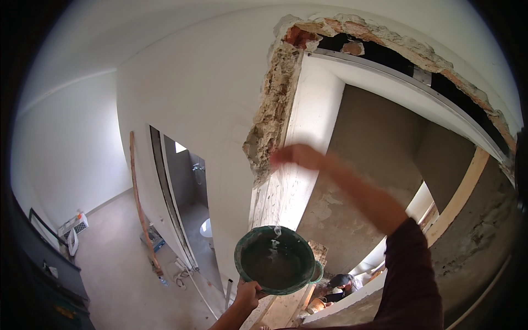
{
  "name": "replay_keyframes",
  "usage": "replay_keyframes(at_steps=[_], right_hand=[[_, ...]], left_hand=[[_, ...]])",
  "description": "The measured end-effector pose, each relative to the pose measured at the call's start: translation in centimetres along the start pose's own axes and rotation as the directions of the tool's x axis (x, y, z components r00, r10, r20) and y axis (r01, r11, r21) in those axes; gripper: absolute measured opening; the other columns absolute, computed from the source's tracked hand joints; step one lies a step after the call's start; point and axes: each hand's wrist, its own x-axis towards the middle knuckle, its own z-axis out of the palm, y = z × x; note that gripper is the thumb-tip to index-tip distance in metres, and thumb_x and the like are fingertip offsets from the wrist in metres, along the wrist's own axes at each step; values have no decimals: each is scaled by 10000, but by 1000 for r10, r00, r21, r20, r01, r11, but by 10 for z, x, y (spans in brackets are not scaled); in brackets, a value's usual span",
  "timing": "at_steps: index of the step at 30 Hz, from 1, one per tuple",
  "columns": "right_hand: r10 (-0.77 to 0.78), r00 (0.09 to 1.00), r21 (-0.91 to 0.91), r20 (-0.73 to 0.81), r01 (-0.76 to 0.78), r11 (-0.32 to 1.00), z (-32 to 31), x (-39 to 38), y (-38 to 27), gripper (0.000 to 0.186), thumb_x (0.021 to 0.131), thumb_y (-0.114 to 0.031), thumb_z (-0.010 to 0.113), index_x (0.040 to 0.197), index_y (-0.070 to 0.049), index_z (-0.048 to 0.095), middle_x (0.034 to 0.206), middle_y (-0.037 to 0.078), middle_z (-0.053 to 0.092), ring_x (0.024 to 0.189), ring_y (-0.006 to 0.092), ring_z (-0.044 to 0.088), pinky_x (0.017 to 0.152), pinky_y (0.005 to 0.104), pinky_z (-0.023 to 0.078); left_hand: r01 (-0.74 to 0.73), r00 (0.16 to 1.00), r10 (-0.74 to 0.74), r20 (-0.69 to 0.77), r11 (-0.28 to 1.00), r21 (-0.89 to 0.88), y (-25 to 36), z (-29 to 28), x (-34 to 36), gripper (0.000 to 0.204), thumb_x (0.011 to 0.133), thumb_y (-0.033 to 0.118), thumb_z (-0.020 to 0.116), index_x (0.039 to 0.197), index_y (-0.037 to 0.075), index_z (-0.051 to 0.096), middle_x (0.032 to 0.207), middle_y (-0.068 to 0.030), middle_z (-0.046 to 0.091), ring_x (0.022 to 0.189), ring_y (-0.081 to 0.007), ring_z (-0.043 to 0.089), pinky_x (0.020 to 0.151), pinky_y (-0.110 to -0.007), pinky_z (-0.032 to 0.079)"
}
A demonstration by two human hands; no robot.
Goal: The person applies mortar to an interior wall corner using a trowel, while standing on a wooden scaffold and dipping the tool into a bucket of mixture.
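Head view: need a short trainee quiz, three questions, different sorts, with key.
1. Which hand grips the rim of the green basin?
a) left
b) right
c) both

2. True or false: in the picture, the right hand is higher than the green basin.

3. Fill in: another person shows lower down, to the ____ of the green basin in the picture.

Key
1: a, the left hand holds it.
2: true; it is raised by the broken wall edge, too blurred to tell whether it touches.
3: right.
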Motion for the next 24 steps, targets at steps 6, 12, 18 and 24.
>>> replay_keyframes(at_steps=[6,12,18,24], right_hand=[[218,792,648,-570,270,713,-164,19,-115,339,873,32,405,1196,109,470,1160,211,555,1095,272,559,997,348,463],[139,983,605,-120,-38,796,-2,-20,3,368,867,-142,595,1172,57,545,1161,144,577,1083,218,566,976,318,446],[524,679,147,514,-671,727,254,-102,58,347,853,-101,445,1152,-62,615,1148,143,610,1088,303,564,907,429,465],[632,519,180,576,-834,521,302,-123,76,355,918,-198,410,1169,-2,566,1071,164,615,921,264,612,764,401,519]], left_hand=[[-7,999,7,42,1000,-8,-9,3,-2,671,624,-159,375,1236,116,368,1150,-196,498,957,-445,596,762,-629,531],[-10,1000,10,22,1000,22,-1,7,-12,662,624,-155,387,1234,101,362,1154,-186,494,947,-431,597,763,-635,526],[8,1000,-9,29,999,38,4,9,-10,658,632,-149,377,1242,97,346,1156,-181,488,958,-420,593,761,-640,523],[-4,999,3,36,1000,17,5,11,-9,649,635,-146,375,1237,93,340,1136,-184,497,949,-422,595,748,-640,529]])
